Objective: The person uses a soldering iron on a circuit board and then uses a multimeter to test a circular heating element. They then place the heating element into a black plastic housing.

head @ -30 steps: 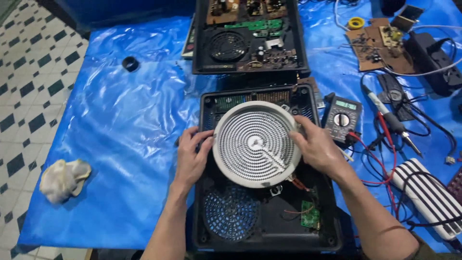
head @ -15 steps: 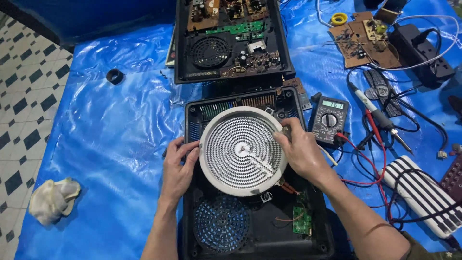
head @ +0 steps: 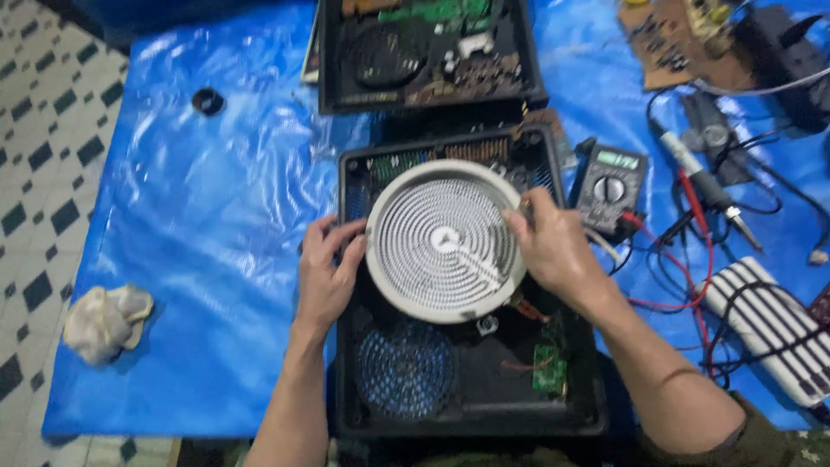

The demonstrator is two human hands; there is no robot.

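Observation:
A round white heating element (head: 445, 240) with a spiral coil lies over an open black cooker base (head: 467, 406). My left hand (head: 327, 275) grips its left rim. My right hand (head: 555, 249) holds its right rim. Below the element the base shows a round blue fan grille (head: 405, 369) and a small green circuit board (head: 550, 367). Red wires run out under the element's right side.
A second opened black cooker base (head: 428, 54) lies further back on the blue plastic sheet (head: 207, 225). A multimeter (head: 612, 186), probes and a soldering iron (head: 705, 186) sit right. A white ribbed block (head: 774, 324) lies far right, a crumpled rag (head: 105, 318) left, a black ring (head: 207, 101) beyond.
The view has shifted, so everything sits lower and more to the right in frame. Both hands stay on the element's rim; the element looks slightly turned and settled over the base.

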